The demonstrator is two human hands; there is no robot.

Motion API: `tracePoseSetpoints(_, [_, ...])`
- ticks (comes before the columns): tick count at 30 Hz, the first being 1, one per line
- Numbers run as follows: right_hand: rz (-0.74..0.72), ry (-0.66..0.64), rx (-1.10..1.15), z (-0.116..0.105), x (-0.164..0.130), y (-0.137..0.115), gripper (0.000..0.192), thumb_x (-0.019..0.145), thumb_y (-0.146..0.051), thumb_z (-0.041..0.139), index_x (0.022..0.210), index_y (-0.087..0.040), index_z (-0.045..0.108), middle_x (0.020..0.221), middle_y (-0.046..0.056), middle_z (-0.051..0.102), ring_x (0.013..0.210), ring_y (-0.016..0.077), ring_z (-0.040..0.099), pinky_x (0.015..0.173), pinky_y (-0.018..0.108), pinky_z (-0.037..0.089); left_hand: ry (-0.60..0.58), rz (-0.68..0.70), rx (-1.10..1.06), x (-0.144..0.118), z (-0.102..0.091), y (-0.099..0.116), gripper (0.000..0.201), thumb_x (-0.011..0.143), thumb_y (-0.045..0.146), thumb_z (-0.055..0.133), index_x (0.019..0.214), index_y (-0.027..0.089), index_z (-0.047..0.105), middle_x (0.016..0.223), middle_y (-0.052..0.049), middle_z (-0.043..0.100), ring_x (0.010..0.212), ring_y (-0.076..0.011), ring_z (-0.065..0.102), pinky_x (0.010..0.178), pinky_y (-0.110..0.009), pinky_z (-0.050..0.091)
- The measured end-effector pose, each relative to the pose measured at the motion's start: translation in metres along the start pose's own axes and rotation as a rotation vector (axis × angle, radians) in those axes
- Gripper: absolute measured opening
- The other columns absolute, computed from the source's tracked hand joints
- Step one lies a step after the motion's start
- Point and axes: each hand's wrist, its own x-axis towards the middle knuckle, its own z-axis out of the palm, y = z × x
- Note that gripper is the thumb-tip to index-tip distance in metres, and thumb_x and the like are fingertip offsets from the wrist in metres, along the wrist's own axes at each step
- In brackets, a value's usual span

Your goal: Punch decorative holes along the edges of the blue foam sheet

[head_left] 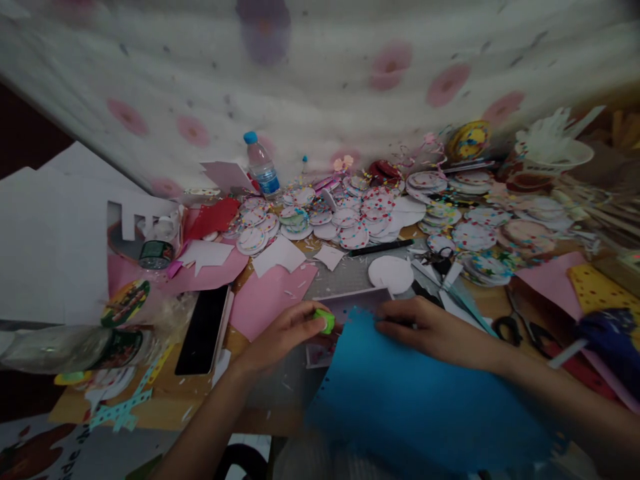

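My left hand (300, 323) is closed around a small bright green paper punch (326, 321). The fingers of my right hand (417, 323) pinch a large sheet of blue paper (415, 400) near its upper edge. Small notches and holes run along the sheet's edges. The punch is close to the paper's upper left corner; whether it touches the paper I cannot tell. Beneath both hands sits a shallow white box (345, 298), partly hidden by the sheet, with tiny pink bits inside.
Stacks of confetti-dotted paper discs (355, 233) line the back. A black phone (204, 330), pink paper (273, 297) and a plastic bottle (75, 348) lie to the left. Scissors (507, 327), a black pen (381, 248) and an upright water bottle (261, 167) are around too.
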Motion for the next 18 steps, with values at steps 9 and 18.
tracePoseSetpoints(9, [-0.014,0.051,-0.096,0.0018,0.0026,-0.0052,0.028,0.092,-0.033,0.043,0.072,-0.017,0.054,0.065,-0.002,0.049,0.063,0.0126,0.046,0.058,0.024,0.036,-0.013,-0.009,0.063,0.0034,-0.0019,-0.0051,0.025,0.085,0.036,0.063,0.101,0.016,0.063,0.093,-0.004,0.064,0.088,-0.0168,0.059,0.082,-0.029,0.045])
tracePoseSetpoints(18, [-0.047,0.064,-0.113,0.0032,0.0020,-0.0064,0.028,0.092,-0.032,0.044,0.075,-0.017,0.060,0.066,0.000,0.055,0.062,0.0134,0.050,0.058,0.024,0.039,-0.011,0.002,0.120,0.0054,-0.0009,-0.0014,0.025,0.084,0.036,0.064,0.100,0.017,0.064,0.095,-0.005,0.066,0.090,-0.0182,0.060,0.082,-0.030,0.046])
